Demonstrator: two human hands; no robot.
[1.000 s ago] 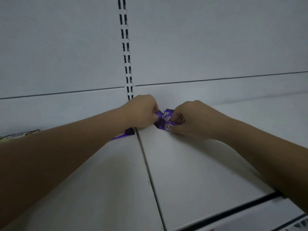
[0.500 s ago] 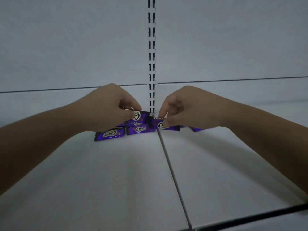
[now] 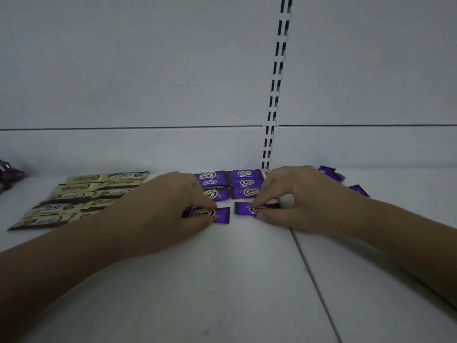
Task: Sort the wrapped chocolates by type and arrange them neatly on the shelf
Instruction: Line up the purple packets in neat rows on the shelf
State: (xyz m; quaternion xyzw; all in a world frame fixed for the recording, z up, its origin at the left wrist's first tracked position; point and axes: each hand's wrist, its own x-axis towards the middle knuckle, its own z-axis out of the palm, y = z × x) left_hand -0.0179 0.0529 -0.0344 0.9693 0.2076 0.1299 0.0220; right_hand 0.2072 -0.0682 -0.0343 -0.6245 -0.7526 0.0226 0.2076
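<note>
Several purple wrapped chocolates (image 3: 243,182) lie in two neat columns against the back of the white shelf (image 3: 222,280). In front of them my left hand (image 3: 170,204) pinches one purple chocolate (image 3: 218,215) flat on the shelf, and my right hand (image 3: 294,196) pinches another purple chocolate (image 3: 243,209) beside it. The two pieces lie end to end with a small gap. To the left, several cream-and-brown wrapped chocolates (image 3: 81,196) lie in rows. A few loose purple chocolates (image 3: 331,173) sit behind my right hand.
A slotted upright (image 3: 274,107) runs up the back wall. A seam (image 3: 314,280) between shelf panels runs toward me on the right. A dark wrapper bundle (image 3: 8,174) shows at the far left edge.
The view has swung left, bringing the cream chocolates into sight. Both hands have drawn back from the wall and each now holds a purple chocolate down in a new front row.
</note>
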